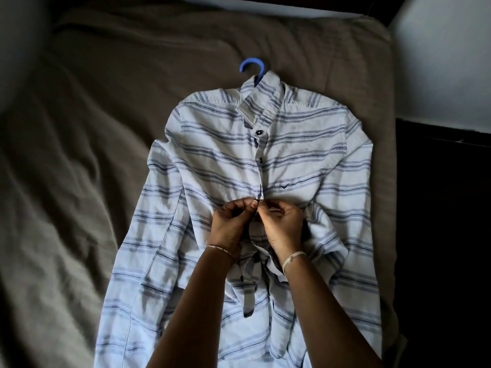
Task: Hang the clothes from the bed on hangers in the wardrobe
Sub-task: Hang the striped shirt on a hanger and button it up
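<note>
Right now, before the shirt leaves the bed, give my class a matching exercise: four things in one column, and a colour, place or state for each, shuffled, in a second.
1 hanger
2 shirt
3 bed cover
4 left hand

a pinches the shirt's front edge
b blue, hook above the collar
c brown, wrinkled
d striped, lying front up

Pairs: 1-b, 2-d, 3-c, 4-a.
</note>
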A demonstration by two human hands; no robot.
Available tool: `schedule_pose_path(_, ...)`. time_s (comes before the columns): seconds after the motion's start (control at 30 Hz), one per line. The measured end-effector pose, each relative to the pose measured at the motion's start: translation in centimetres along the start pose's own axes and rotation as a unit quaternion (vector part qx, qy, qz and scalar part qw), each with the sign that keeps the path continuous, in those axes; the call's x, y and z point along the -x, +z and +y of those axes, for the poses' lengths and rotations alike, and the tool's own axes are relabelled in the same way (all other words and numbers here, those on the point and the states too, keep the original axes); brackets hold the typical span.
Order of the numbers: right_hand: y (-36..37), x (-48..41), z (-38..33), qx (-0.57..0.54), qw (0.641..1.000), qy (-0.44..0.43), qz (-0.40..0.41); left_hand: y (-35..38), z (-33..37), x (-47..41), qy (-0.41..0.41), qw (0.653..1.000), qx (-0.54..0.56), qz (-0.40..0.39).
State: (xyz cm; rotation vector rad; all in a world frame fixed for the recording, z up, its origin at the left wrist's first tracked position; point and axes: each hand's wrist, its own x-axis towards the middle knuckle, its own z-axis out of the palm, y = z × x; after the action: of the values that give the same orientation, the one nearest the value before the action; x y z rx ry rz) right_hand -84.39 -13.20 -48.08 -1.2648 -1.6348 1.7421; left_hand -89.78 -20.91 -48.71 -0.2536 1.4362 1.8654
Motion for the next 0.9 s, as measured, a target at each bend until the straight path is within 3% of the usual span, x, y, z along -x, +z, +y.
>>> schedule_pose_path(0.7,-0.7,-0.7,1.0,-0.018,1.000,0.004,-0.020,0.3,-0.1,-0.4,-0.017,0.999,-0.009,0.045)
schedule_pose_path(0.9,-0.6,-0.8,1.0,-0.019,0.999,0.011,-0.024,0.4,0.0,-0.5,-0.030,0.995,-0.004,0.096)
